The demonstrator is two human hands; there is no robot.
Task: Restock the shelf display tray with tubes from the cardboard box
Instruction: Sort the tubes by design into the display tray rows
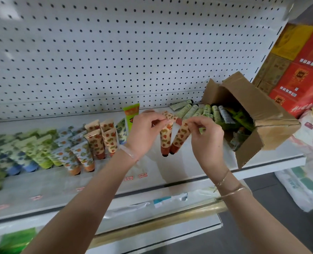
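Observation:
My left hand (144,132) pinches the crimped top of a strawberry-print tube (165,140) that hangs cap down above the shelf. My right hand (207,138) pinches the top of a second strawberry-print tube (179,140) right beside it. A third tube of the same print (172,117) lies across behind their tops; which hand holds it is unclear. The clear display tray (42,180) on the white shelf holds rows of standing tubes (95,142) to the left. The open cardboard box (272,129) lies tipped on the shelf at right, with green tubes (216,112) spilling out.
A white pegboard wall (133,52) backs the shelf. A tall green tube (131,114) stands behind my left hand. Red and yellow cartons (302,70) are stacked at far right. Packaged goods (305,186) lie on the floor at right, and a lower shelf (152,208) holds plastic-wrapped items.

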